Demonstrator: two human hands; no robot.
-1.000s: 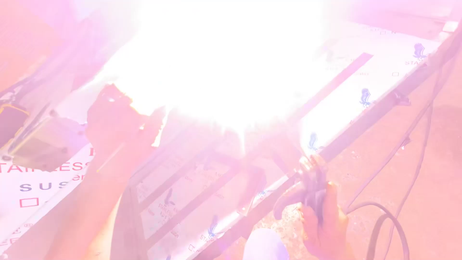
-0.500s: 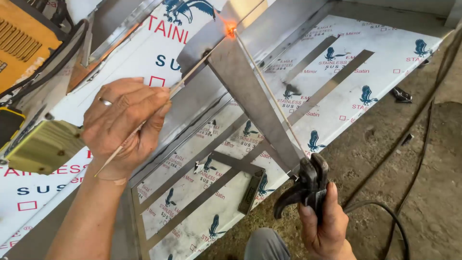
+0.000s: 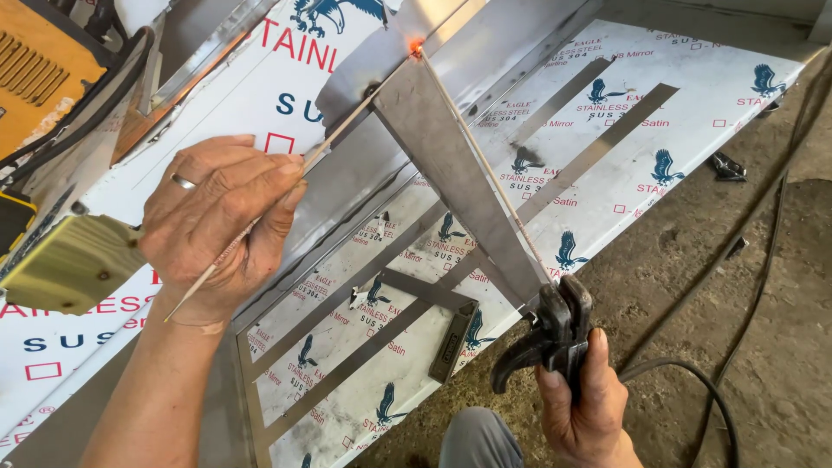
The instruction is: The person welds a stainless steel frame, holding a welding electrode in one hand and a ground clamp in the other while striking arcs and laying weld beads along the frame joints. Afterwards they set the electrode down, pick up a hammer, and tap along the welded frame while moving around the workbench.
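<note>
My left hand (image 3: 217,217), with a ring on one finger, pinches a thin filler rod (image 3: 334,139) that slants up to a glowing orange weld spot (image 3: 416,45). My right hand (image 3: 585,403) grips a black electrode holder (image 3: 550,334) at the lower right; its long thin electrode (image 3: 485,165) also reaches up to the glowing spot. Between the two rods stands a bare tapered steel plate (image 3: 451,165), its narrow top at the weld spot, against a shiny steel sheet (image 3: 485,43).
Steel sheets with white printed protective film (image 3: 693,113) lie flat beneath, with bare strips where film is peeled. A yellow welding machine (image 3: 39,65) stands at upper left, a wooden block (image 3: 65,264) at left. Black cable (image 3: 745,295) runs over the dirt floor (image 3: 763,347) at right.
One second ago a blinding arc flash washed out the view. The flash has gone; only a small orange glow is left at the plate's top. Both hands hold nearly the same positions.
</note>
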